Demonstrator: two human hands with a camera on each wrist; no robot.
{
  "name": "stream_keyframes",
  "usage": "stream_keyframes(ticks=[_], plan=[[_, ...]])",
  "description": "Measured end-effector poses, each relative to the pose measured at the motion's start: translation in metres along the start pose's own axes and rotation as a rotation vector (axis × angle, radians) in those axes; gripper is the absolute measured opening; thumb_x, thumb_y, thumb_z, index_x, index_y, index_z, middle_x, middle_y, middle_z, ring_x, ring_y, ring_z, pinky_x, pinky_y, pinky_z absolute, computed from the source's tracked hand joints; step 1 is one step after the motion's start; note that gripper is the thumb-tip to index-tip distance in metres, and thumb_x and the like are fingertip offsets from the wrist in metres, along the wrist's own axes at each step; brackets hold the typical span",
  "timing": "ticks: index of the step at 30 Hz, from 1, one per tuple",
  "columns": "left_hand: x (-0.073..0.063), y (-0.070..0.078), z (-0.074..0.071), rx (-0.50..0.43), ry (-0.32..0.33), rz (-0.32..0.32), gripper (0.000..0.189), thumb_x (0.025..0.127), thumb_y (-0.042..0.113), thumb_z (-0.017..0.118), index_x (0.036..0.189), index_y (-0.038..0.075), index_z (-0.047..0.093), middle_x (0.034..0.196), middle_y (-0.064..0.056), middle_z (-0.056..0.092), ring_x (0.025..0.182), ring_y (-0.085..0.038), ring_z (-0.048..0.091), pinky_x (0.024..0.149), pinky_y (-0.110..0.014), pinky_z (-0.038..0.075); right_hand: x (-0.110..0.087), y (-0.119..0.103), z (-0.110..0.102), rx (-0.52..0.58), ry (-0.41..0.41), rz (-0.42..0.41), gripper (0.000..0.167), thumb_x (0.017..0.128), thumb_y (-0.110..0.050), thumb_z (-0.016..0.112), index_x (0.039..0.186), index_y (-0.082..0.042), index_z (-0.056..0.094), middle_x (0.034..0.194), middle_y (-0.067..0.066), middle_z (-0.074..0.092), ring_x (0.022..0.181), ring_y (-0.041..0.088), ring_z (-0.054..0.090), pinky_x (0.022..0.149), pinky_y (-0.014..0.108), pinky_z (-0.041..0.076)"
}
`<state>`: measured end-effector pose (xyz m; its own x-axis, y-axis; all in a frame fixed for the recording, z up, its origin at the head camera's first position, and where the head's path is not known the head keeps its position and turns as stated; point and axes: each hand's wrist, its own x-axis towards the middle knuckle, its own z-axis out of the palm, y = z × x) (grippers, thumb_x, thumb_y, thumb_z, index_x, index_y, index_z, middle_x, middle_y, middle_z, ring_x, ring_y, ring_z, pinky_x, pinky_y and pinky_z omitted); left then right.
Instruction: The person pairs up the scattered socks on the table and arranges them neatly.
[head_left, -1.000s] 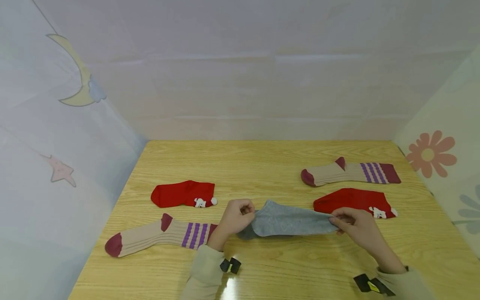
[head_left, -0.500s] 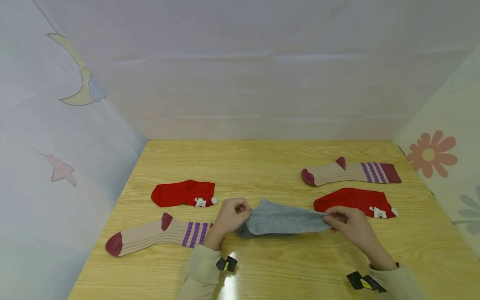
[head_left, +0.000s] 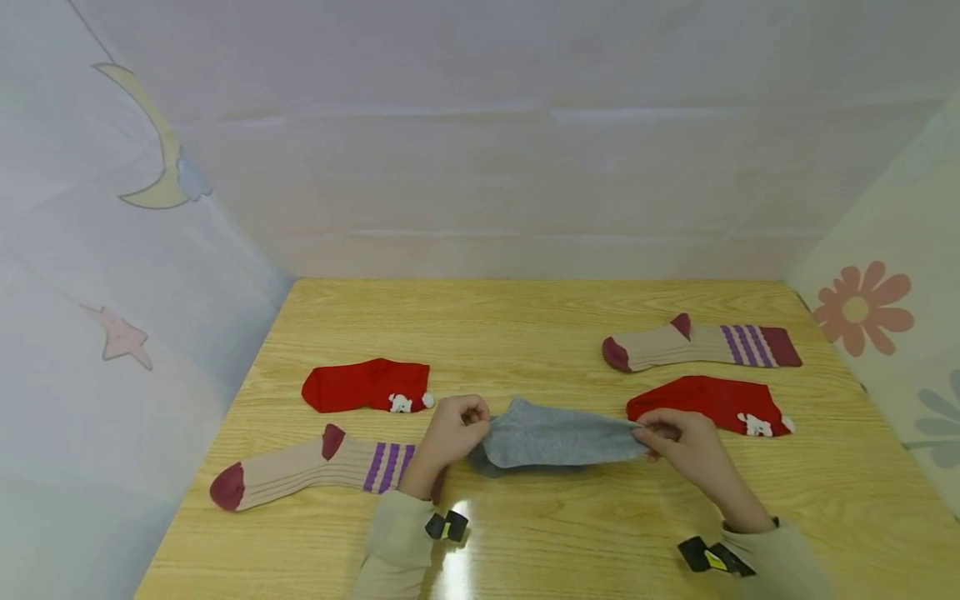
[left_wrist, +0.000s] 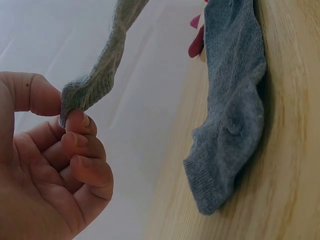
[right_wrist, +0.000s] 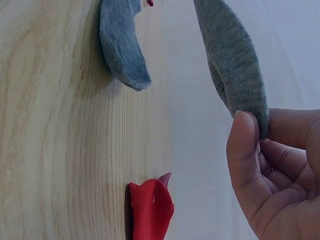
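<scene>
A grey sock (head_left: 562,437) is stretched level between my two hands, above the table. My left hand (head_left: 453,435) pinches its ribbed cuff between thumb and fingertips, with the other fingers curled, as the left wrist view shows. The opposite end is pinched by my right hand (head_left: 688,450) between thumb and forefinger. Under it, a second grey sock (left_wrist: 232,110) lies on the wooden table, mostly covered in the head view by the raised one. Both wrist views show a gap between the two socks.
On the left lie a red sock (head_left: 348,387) and a beige striped sock (head_left: 300,475), its cuff partly behind my left wrist. To the right are another red sock (head_left: 701,396), near my right hand, and another beige striped sock (head_left: 705,346). A pale curtain (head_left: 525,192) borders the table (head_left: 525,321).
Both hands have drifted left with the raised grey sock, staying about the same distance apart. More of the right-hand red sock shows. The socks on the table have stayed put.
</scene>
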<state>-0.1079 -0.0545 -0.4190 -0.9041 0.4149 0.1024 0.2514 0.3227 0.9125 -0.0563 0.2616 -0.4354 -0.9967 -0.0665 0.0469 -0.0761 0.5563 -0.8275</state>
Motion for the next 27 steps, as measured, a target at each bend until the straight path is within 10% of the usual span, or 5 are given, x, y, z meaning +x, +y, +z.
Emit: stream_keyframes(ticks=[16, 27], plan=[[-0.003, -0.007, -0.008, 0.005, 0.031, -0.029, 0.011, 0.075, -0.012, 0.052, 0.068, -0.005, 0.058, 0.058, -0.003, 0.048, 0.053, -0.008, 0.040, 0.049, -0.020, 0.036, 0.010, 0.003, 0.016, 0.055, 0.006, 0.001, 0.016, 0.081, -0.003, 0.066, 0.094, 0.007, 0.065, 0.073, 0.009, 0.065, 0.054, 0.017, 0.060, 0.052, 0.032, 0.050], [0.004, -0.052, -0.003, 0.013, 0.070, -0.044, 0.015, 0.076, -0.007, 0.055, 0.066, 0.004, 0.059, 0.057, 0.002, 0.047, 0.051, -0.007, 0.040, 0.048, -0.021, 0.035, 0.015, 0.002, 0.025, 0.113, -0.008, 0.031, 0.015, 0.081, -0.004, 0.066, 0.091, 0.008, 0.065, 0.071, 0.012, 0.065, 0.055, 0.024, 0.061, 0.053, 0.033, 0.051]])
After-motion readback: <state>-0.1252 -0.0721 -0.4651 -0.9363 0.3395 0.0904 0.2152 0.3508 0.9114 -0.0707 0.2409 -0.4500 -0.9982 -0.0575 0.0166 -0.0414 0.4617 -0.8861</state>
